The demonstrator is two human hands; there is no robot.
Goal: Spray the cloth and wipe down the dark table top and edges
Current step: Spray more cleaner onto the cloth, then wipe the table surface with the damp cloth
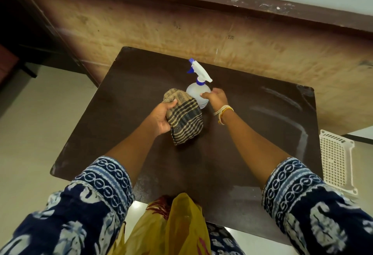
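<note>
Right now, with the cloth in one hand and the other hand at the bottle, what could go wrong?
1. The right hand only touches the side of the spray bottle with loose fingers; the bottle could tip on the dark table.
2. The nozzle points away from the checked cloth gripped in the left hand, so spray might miss it.

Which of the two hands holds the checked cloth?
The left hand grips the checked cloth. The right hand rests instead on the spray bottle.
</note>
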